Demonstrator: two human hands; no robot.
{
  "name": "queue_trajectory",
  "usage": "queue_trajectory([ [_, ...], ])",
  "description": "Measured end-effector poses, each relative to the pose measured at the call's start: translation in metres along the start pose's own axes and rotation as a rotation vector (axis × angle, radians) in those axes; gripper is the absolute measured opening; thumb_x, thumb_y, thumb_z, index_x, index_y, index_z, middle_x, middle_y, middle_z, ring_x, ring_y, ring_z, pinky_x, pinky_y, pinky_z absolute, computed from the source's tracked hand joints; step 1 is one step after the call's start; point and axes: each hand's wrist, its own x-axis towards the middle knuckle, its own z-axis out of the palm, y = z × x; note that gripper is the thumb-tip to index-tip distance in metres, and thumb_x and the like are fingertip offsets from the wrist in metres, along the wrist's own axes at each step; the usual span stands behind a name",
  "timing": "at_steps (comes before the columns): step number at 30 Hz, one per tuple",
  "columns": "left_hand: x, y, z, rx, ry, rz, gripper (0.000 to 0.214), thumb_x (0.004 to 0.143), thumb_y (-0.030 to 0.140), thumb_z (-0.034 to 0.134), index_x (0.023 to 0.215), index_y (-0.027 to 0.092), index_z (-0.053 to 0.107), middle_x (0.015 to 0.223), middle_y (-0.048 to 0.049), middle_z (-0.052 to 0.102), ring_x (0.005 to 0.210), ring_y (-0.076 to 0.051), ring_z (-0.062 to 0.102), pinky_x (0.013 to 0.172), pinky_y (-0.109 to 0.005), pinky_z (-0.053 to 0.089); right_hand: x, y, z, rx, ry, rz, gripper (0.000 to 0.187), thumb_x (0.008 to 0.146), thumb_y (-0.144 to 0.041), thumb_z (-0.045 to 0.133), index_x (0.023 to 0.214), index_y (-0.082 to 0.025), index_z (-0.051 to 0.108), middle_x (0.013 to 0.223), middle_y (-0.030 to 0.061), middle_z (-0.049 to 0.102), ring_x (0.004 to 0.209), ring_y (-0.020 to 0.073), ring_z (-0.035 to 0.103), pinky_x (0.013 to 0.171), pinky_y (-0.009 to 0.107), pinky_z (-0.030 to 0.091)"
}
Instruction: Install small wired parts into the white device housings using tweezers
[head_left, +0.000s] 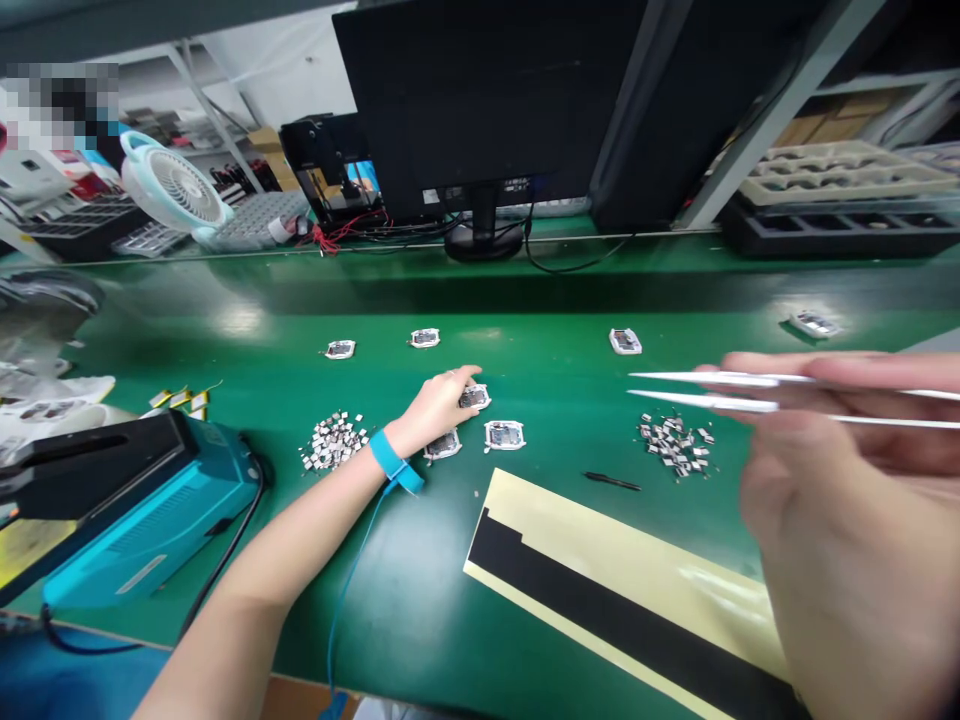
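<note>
My left hand (441, 402), with a blue wrist strap (394, 462) on its wrist, reaches to the middle of the bench. Its fingers are closed on a small white-rimmed watch case (475, 397) with electronics inside; the fingertips are partly hidden. Two similar pieces are close by: an open case (442, 445) beneath the wrist side and another case (505, 435) just to the right. My right hand (847, 510), large and near the camera, grips metal tweezers (750, 392). The tweezer tips point left, apart, with nothing between them.
Piles of small silvery parts lie left (334, 442) and right (675, 445). A yellow sheet with a black strip (600, 570) and a black pen-like tool (613, 481) are in front. A teal machine (165, 510) stands left, a monitor (487, 110) behind. More cases (625, 341) sit farther back.
</note>
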Motion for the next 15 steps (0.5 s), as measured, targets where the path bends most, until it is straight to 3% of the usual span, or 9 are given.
queue_trajectory([
  [3, -0.009, 0.019, -0.016, -0.076, 0.075, 0.036, 0.060, 0.072, 0.019, 0.059, 0.125, 0.017, 0.032, 0.106, -0.0071, 0.058, 0.097, -0.019, 0.057, 0.079, -0.029, 0.050, -0.001, -0.002, 0.008, 0.009, -0.080, -0.034, 0.022, 0.060, -0.004, 0.070, 0.073, -0.020, 0.063, 0.072, -0.0024, 0.067, 0.070, 0.0126, 0.066, 0.056, 0.018, 0.056],
  [7, -0.041, 0.062, -0.038, -0.346, 0.222, 0.223, 0.073, 0.068, 0.016, 0.062, 0.131, 0.021, 0.025, 0.105, -0.0033, 0.060, 0.094, -0.013, 0.058, 0.085, -0.024, 0.049, -0.004, 0.006, 0.012, 0.031, -0.398, -0.053, 0.033, 0.058, -0.001, 0.070, 0.083, -0.023, 0.063, 0.084, -0.0042, 0.068, 0.077, 0.0128, 0.066, 0.068, 0.020, 0.059],
  [10, -0.063, 0.084, -0.044, -0.445, 0.293, 0.273, 0.071, 0.067, 0.012, 0.064, 0.129, 0.021, 0.030, 0.105, -0.0036, 0.061, 0.091, -0.014, 0.060, 0.084, -0.023, 0.050, -0.008, 0.009, 0.009, 0.066, -0.455, -0.053, 0.037, 0.059, 0.000, 0.070, 0.086, -0.024, 0.062, 0.086, -0.0041, 0.068, 0.082, 0.0144, 0.065, 0.071, 0.024, 0.058],
  [15, -0.078, 0.093, -0.046, -0.516, 0.353, 0.304, 0.072, 0.066, 0.010, 0.066, 0.129, 0.023, 0.034, 0.107, -0.0049, 0.062, 0.097, -0.020, 0.060, 0.085, -0.029, 0.053, -0.016, 0.001, 0.001, 0.107, -0.528, -0.100, 0.042, 0.058, 0.001, 0.069, 0.090, -0.025, 0.061, 0.087, -0.0031, 0.069, 0.080, 0.0172, 0.065, 0.069, 0.027, 0.059],
])
